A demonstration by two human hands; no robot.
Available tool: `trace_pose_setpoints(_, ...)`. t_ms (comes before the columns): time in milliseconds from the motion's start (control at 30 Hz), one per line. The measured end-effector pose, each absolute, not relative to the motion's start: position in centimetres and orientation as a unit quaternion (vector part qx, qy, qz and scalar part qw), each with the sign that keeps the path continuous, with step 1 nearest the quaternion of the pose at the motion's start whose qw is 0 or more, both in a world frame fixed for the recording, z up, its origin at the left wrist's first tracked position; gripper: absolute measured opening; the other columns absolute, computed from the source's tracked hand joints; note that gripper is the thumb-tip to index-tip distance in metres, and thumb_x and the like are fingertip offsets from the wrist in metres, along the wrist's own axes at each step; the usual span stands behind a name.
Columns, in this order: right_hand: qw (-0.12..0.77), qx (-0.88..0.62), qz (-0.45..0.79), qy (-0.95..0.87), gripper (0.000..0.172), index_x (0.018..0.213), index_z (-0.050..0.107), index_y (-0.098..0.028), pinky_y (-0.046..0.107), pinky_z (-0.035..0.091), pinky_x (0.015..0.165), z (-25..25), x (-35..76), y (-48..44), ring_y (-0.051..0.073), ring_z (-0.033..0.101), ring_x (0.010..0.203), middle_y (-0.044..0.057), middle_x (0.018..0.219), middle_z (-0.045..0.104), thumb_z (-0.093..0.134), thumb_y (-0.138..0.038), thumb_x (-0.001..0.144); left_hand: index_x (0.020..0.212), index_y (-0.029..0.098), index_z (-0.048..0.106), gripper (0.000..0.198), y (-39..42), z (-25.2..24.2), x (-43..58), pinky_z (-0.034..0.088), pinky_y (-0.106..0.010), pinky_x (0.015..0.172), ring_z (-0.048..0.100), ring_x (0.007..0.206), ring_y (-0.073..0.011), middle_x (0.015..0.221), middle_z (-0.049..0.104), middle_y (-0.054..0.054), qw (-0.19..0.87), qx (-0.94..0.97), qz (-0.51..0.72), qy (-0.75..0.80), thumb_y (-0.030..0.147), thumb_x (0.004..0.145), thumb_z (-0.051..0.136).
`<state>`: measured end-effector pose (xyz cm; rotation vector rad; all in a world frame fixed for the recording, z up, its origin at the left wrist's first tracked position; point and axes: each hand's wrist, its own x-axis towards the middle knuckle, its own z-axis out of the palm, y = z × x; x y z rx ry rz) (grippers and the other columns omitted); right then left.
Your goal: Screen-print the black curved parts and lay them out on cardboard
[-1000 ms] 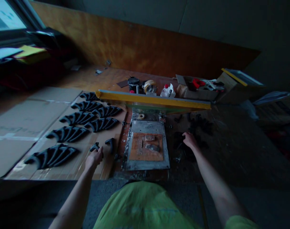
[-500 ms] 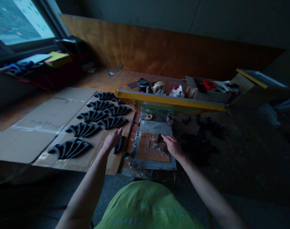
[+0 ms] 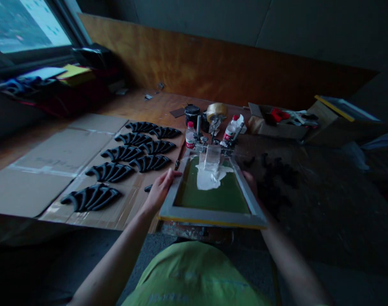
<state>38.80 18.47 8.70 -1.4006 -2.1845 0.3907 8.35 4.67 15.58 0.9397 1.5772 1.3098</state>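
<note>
A screen printing frame (image 3: 213,213) with green mesh lies lowered in front of me, its grey border edged in yellow tape. White ink (image 3: 208,180) is pooled on the upper mesh, under a pale squeegee (image 3: 212,157). My left hand (image 3: 162,187) is closed at the frame's left side. At the opposite side is my right hand (image 3: 250,180), gripping the border, with most of its fingers hidden by it. The printing base and the black part on it are covered by the frame. One black curved piece (image 3: 148,188) shows beside my left wrist.
Rows of black curved parts (image 3: 96,197) lie on cardboard (image 3: 47,182) to the left. Dark loose pieces (image 3: 280,172) are heaped at right. Behind the frame stand red-capped bottles (image 3: 190,137), a black tub (image 3: 192,112), a tape roll (image 3: 217,110) and an open box (image 3: 277,127).
The raised screen printing frame has swung down over the base. My right hand has left the small black part there, and both hands are now at the frame's sides.
</note>
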Motion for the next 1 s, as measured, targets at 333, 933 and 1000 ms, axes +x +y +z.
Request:
trace_pose_setpoints(333,0.112,-0.396,0.097,-0.906,0.02,0.098,0.066,-0.019,0.038,0.044,0.088,11.1,30.1,17.4,0.027,0.054,0.101,0.01,0.099,0.064,0.071,-0.024,0.079,0.14,0.019,0.047,0.079,3.4,4.4,8.5,0.041,-0.023,0.052,0.056,0.056,-0.0143,0.069,0.064,0.001,0.488,0.342,0.44,0.671,0.051,0.071,0.067)
trace_pose_setpoints(933,0.121,-0.256,0.137,-0.949,0.027,0.1,0.069,-0.02,0.035,0.044,0.083,8.6,33.5,11.3,0.022,0.059,0.094,0.008,0.1,0.07,0.052,-0.008,0.083,0.135,0.017,0.051,0.077,3.4,3.5,8.5,0.043,-0.023,0.051,0.061,0.06,-0.0158,0.076,0.066,-0.002,0.503,0.322,0.458,0.659,0.056,0.07,0.067)
trace_pose_setpoints(1000,0.119,-0.266,0.156,-0.944,0.018,0.098,0.069,-0.022,0.034,0.045,0.083,9.0,33.3,11.5,0.021,0.061,0.092,0.006,0.095,0.07,0.057,-0.016,0.086,0.134,0.017,0.052,0.077,3.4,4.1,8.5,0.043,-0.023,0.05,0.061,0.06,-0.0157,0.077,0.066,-0.003,0.505,0.317,0.457,0.66,0.055,0.069,0.068)
